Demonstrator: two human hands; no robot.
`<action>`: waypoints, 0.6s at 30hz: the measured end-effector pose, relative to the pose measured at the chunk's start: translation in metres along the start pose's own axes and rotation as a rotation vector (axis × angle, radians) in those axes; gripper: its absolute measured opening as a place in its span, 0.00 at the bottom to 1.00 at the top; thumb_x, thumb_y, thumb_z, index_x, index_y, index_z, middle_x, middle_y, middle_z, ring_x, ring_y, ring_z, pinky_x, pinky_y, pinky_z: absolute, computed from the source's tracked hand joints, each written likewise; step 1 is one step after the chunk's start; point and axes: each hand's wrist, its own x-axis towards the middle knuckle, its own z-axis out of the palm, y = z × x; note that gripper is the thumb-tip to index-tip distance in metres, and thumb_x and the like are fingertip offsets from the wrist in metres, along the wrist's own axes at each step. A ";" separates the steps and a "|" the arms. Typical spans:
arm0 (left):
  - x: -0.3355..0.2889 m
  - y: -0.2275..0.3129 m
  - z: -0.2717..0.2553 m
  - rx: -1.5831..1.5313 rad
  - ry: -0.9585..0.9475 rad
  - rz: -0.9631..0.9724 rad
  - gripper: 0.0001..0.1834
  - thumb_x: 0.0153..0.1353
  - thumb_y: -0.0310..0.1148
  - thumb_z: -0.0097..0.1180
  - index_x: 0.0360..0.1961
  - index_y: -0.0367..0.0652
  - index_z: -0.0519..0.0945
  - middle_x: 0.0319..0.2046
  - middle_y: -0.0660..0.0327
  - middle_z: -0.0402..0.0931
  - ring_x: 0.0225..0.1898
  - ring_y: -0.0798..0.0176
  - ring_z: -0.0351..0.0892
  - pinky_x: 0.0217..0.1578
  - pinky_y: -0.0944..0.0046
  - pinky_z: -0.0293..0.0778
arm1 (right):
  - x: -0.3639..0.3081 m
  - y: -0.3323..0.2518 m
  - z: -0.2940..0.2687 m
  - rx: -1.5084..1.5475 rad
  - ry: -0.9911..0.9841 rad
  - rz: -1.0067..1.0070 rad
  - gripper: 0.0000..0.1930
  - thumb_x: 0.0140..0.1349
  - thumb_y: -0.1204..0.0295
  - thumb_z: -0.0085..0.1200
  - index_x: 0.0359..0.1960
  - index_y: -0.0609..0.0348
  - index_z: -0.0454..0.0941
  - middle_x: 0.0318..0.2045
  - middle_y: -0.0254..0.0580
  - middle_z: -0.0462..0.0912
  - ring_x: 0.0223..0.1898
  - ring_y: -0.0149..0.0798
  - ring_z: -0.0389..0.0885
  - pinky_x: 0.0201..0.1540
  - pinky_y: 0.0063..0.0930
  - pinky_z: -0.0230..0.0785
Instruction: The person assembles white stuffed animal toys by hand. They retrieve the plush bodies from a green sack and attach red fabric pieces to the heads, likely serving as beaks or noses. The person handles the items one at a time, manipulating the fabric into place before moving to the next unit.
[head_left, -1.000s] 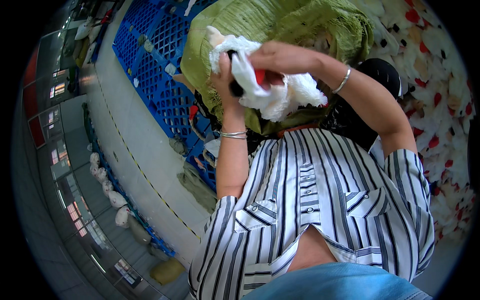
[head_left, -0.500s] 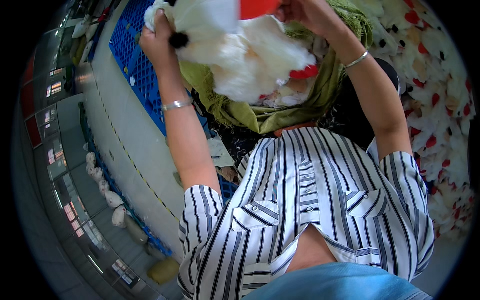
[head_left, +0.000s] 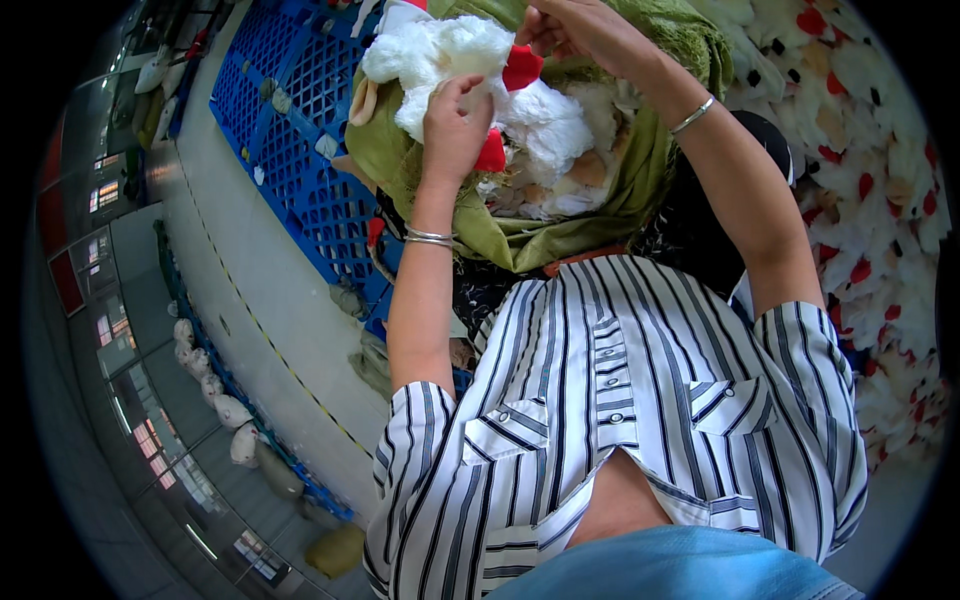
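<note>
A white fluffy plush piece (head_left: pixel 440 50) with red felt parts (head_left: pixel 522 67) lies over the mouth of a green woven sack (head_left: pixel 520 245) in front of me. My left hand (head_left: pixel 458 130) is on the plush, its fingers curled into the white fur. Just right of the plush, near the top edge, my right hand (head_left: pixel 580 35) is raised with bent fingers drawn together. Whatever is between those fingers is too small to make out. More white and tan fabric pieces (head_left: pixel 585 175) fill the sack below the plush.
Blue plastic pallets (head_left: pixel 290 130) stand to the left on a pale floor (head_left: pixel 235 235) with a striped line. At right lies a large heap of white plush pieces (head_left: pixel 860 220) with red and black parts. Several white bags (head_left: pixel 230 412) line the far left.
My left hand has moved right and toward me, from the plush's outer left edge onto its middle. The plush is lower and turned. My right hand is off the red part, slightly farther left.
</note>
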 end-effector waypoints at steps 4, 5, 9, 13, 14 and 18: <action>0.003 0.005 0.008 0.115 -0.030 0.112 0.17 0.58 0.30 0.64 0.48 0.40 0.81 0.47 0.55 0.79 0.47 0.58 0.79 0.42 0.64 0.75 | 0.007 0.005 -0.005 -0.251 0.062 -0.065 0.17 0.71 0.57 0.47 0.30 0.56 0.78 0.26 0.34 0.82 0.24 0.24 0.77 0.27 0.18 0.71; 0.005 0.003 0.009 0.140 -0.023 0.110 0.17 0.58 0.30 0.64 0.49 0.40 0.81 0.46 0.55 0.80 0.47 0.58 0.79 0.42 0.64 0.75 | 0.009 0.004 -0.006 -0.452 0.066 -0.088 0.16 0.70 0.59 0.48 0.31 0.57 0.79 0.26 0.33 0.82 0.24 0.24 0.77 0.27 0.18 0.71; 0.012 -0.005 0.013 0.141 -0.017 0.092 0.16 0.58 0.30 0.63 0.48 0.40 0.81 0.44 0.56 0.80 0.46 0.59 0.79 0.43 0.63 0.76 | 0.044 0.053 -0.027 -1.017 -0.032 -0.246 0.29 0.60 0.48 0.62 0.45 0.68 0.79 0.31 0.45 0.84 0.29 0.37 0.82 0.33 0.29 0.74; 0.010 0.000 0.010 0.128 -0.025 0.073 0.17 0.58 0.31 0.64 0.49 0.40 0.81 0.46 0.56 0.78 0.47 0.59 0.79 0.43 0.62 0.76 | 0.050 0.084 -0.018 -0.949 0.003 -0.106 0.25 0.53 0.53 0.63 0.39 0.67 0.82 0.32 0.50 0.85 0.37 0.44 0.83 0.43 0.37 0.74; 0.008 0.002 0.009 0.123 -0.009 0.073 0.17 0.58 0.32 0.64 0.49 0.41 0.80 0.47 0.57 0.78 0.47 0.59 0.78 0.42 0.62 0.76 | 0.052 0.081 -0.017 -0.855 0.004 -0.124 0.23 0.56 0.56 0.63 0.42 0.66 0.81 0.32 0.45 0.85 0.35 0.39 0.82 0.41 0.34 0.74; 0.002 0.025 -0.001 0.089 0.067 0.122 0.20 0.55 0.31 0.67 0.50 0.42 0.80 0.52 0.59 0.75 0.46 0.63 0.77 0.37 0.66 0.75 | 0.044 0.051 -0.008 -0.342 -0.065 -0.096 0.17 0.66 0.62 0.59 0.49 0.64 0.80 0.35 0.33 0.84 0.35 0.22 0.78 0.39 0.20 0.73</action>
